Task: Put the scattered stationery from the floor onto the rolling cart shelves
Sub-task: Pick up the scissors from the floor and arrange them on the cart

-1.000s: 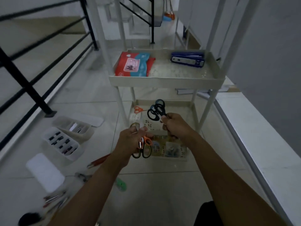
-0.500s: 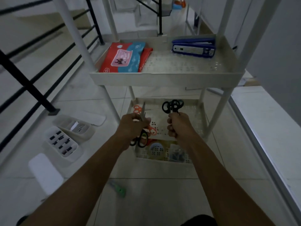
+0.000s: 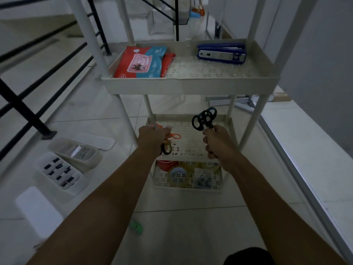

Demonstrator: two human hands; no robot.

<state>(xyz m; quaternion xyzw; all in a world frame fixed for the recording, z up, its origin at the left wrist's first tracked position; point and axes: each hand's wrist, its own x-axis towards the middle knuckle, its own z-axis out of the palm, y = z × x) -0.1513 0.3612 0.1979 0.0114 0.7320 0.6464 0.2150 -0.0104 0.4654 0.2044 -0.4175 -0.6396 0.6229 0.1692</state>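
Moved: both hands have reached further in over the middle shelf (image 3: 181,127) of the cart (image 3: 187,86) since half a second ago, and the cart fills more of the view
Left hand (image 3: 152,139): clamped in a fist round a bunch of scissors; the orange-handled scissors (image 3: 174,135) stick out to the right and a dark handle loop hangs below the fist; it is over the left edge of the middle shelf
Right hand (image 3: 215,143): clamped on the black scissors (image 3: 204,119), handles pointing up and away, over the right side of the middle shelf; whether they touch the shelf cannot be told
Hands: apart, side by side, each with its own scissors
Top shelf: red and blue packet (image 3: 143,63) along the left edge, blue stapler (image 3: 221,54) in the back right corner, well apart
Bottom shelf (image 3: 188,189): tape rolls (image 3: 177,173) and a small clear box (image 3: 202,180), partly hidden by the shelf above
Floor, left of cart: two white trays (image 3: 59,173) touching each other, the nearer one holding small black clips, with two white lids (image 3: 36,213) lying near them
Floor, before the cart: small green item (image 3: 136,225), blurred, between the forearms
Far left: black railing (image 3: 23,108)
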